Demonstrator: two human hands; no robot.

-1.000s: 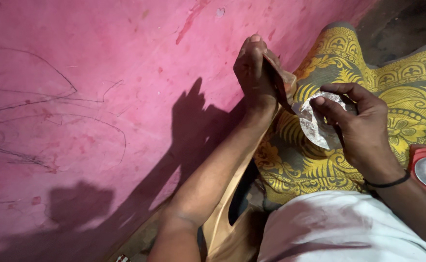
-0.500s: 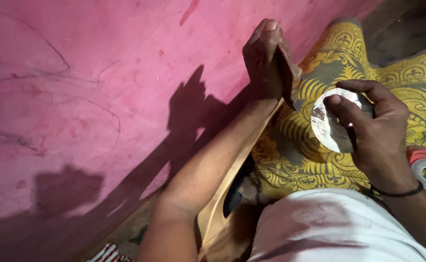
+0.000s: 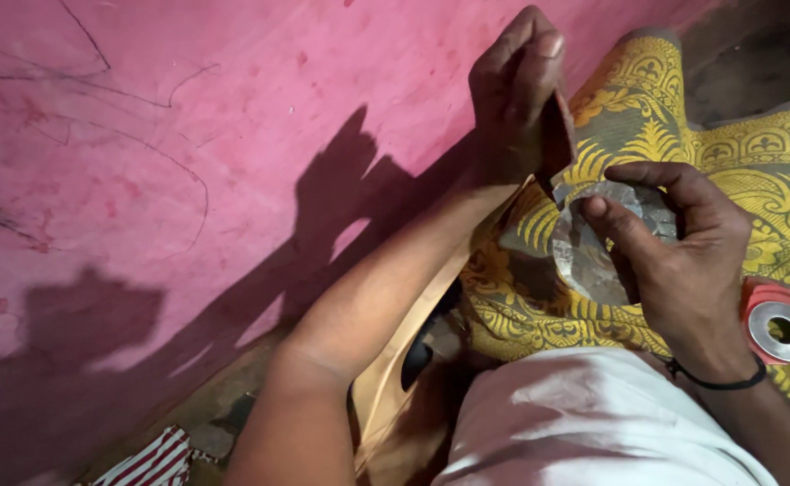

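My left hand [image 3: 516, 99] is raised beside the pink wall and pinches a small dark brown flat piece [image 3: 559, 135] between thumb and fingers. My right hand [image 3: 683, 261] grips a round, dull silvery metal disc [image 3: 593, 247], thumb on its face and fingers curled over its rim. The brown piece's lower edge nearly meets the top of the disc. Both hands hover over a yellow and grey patterned cloth [image 3: 674, 144]. A black band circles my right wrist.
A pink wall [image 3: 188, 162] with scribbled lines fills the left side. A red round tool with a metal ring [image 3: 780, 328] lies on the cloth at the right. White fabric covers my leg [image 3: 584, 423]. A tan board [image 3: 386, 396] and striped cloth [image 3: 157, 459] lie below.
My left hand has risen slightly with the brown piece. My right hand has turned the disc, so its face now tilts toward me.
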